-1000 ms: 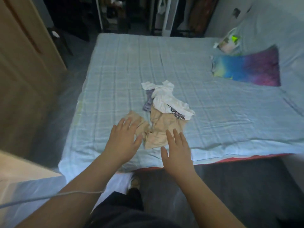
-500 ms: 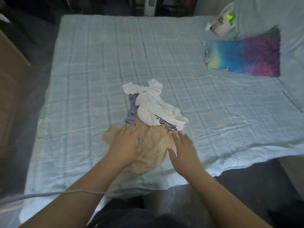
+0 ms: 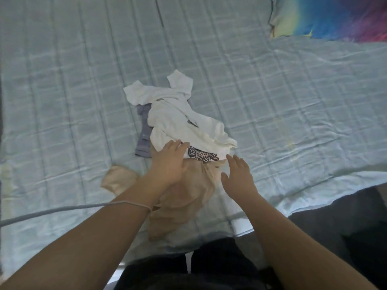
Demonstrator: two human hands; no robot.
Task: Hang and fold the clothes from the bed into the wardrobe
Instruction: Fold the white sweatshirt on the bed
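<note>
A small heap of clothes lies near the front edge of the bed [image 3: 293, 105], which is covered by a pale blue quilted sheet with a grid of stitched lines. On top of the heap is a crumpled white shirt [image 3: 178, 120] with a dark patterned print showing along its near edge. A grey-purple garment [image 3: 144, 135] pokes out from under the shirt's left side. Below them spreads a beige garment [image 3: 184, 201], reaching down to the edge of the bed, with one flap of it lying flat to the left.

The person's left hand [image 3: 168, 162] rests palm down where the white shirt meets the beige garment; its fingers [image 3: 178, 144] are stretched out and loosely spread, touching the shirt's lower edge without closing on anything. The right hand [image 3: 237, 176] is just beside the right edge of the beige garment, near the shirt's printed corner, palm down with the fingers extended and slightly apart, holding nothing. Whether it touches the cloth or the sheet cannot be told.

A thin grey cord [image 3: 62, 210] runs from the left edge of the view to the left wrist. A rainbow-coloured pillow [image 3: 335, 15] lies at the far right corner of the bed, well apart from the clothes. Dark floor [image 3: 345, 222] shows past the bed's near right edge, and the person's dark clothing fills the bottom of the view.
</note>
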